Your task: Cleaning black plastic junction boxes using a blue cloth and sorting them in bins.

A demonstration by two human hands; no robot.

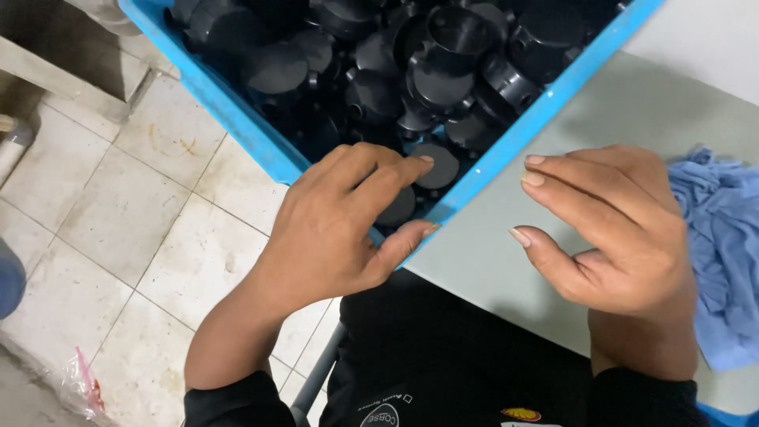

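Note:
A blue plastic bin [237,119] holds several black round plastic parts [443,55] with short side stubs. My left hand [340,221] hovers over the bin's near corner, fingers spread and curved, with the fingertips just above a flat black round part [439,166]; it grips nothing. Over the pale grey table [490,261], just right of the bin's edge, my right hand [617,225] is held with fingers apart and slightly bent, holding nothing.
A crumpled blue cloth [723,237] lies on the table at the right. Beige floor tiles [150,221] show at the left, with a scrap of clear plastic [79,379] near the bottom left. A grey bench or block [63,55] stands at the top left.

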